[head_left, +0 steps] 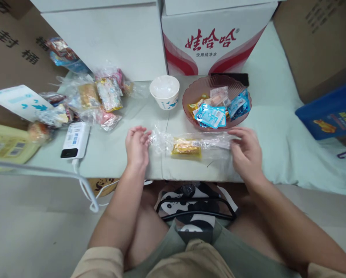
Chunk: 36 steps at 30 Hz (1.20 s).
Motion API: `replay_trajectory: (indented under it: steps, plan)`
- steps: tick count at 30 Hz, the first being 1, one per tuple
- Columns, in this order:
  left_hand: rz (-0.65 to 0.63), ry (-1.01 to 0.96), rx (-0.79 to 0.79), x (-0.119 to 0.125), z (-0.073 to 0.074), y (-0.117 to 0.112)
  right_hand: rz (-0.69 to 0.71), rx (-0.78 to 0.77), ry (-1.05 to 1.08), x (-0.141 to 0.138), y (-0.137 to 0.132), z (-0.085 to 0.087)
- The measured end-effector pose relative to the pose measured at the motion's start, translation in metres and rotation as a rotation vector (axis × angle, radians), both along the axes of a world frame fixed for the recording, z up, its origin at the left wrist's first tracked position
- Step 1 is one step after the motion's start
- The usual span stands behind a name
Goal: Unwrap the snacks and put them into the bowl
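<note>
A clear plastic bag (216, 139) lies across the pale green table (115, 154) with a yellow wrapped snack (186, 147) inside it. My left hand (136, 146) pinches the bag's left end, fingers closed on the plastic. My right hand (246, 151) grips the bag's right end. Just behind the bag stands a pink glass bowl (190, 96) holding several blue and orange snack packets.
A white paper cup (164, 92) stands left of the bowl. A pile of bagged snacks (94, 100) covers the table's left part, with a white power bank (75, 139) and its cable in front. Cardboard boxes (213, 38) line the back. A blue box (329, 114) sits at the right.
</note>
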<state>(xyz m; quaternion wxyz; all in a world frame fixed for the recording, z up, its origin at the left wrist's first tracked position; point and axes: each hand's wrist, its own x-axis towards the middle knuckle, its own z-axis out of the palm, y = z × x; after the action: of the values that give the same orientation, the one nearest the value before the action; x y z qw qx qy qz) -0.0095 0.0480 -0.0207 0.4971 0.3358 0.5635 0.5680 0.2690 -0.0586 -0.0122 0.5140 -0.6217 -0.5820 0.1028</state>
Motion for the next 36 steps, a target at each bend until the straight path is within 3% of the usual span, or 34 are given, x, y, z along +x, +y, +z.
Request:
replay_trajectory:
  steps: [2,4,6,8,12,15,18,22,25,28,30,36]
  plan:
    - [-0.077,0.274,0.241,-0.005,0.001,-0.001,0.011,0.181,-0.123,-0.005,-0.009,0.008]
    - [-0.331,0.555,0.391,-0.007,0.002,-0.004,0.164,0.234,-0.280,-0.012,-0.016,0.013]
    - [-0.593,0.726,0.394,-0.005,0.003,-0.008,0.352,0.118,-0.436,-0.018,-0.018,0.010]
    - [-0.681,0.767,0.322,-0.002,0.004,-0.011,0.433,-0.036,-0.550,-0.023,-0.016,0.003]
    - [-0.568,0.526,0.201,0.002,0.011,-0.015,0.363,-0.203,-0.672,-0.026,-0.008,-0.013]
    - [-0.600,0.288,0.180,0.004,0.018,-0.016,0.344,-0.232,-0.735,-0.028,-0.005,-0.016]
    - [-0.586,0.082,0.047,0.008,0.019,-0.017,0.285,-0.128,-0.765,-0.031,-0.007,-0.015]
    - [-0.425,-0.070,-0.110,0.015,0.015,-0.013,0.155,0.158,-0.643,-0.033,-0.012,-0.013]
    - [-0.350,-0.216,-0.150,0.019,0.019,-0.011,0.258,0.250,-0.522,-0.035,-0.016,-0.012]
    - [-0.367,-0.440,-0.235,0.022,0.028,-0.013,0.487,0.163,-0.522,-0.043,-0.017,-0.011]
    - [-0.365,-0.542,-0.273,0.025,0.032,-0.016,0.525,0.111,-0.569,-0.051,-0.018,-0.011]
    - [-0.345,-0.610,-0.236,0.031,0.034,-0.020,0.294,-0.017,-0.692,-0.071,-0.013,-0.014]
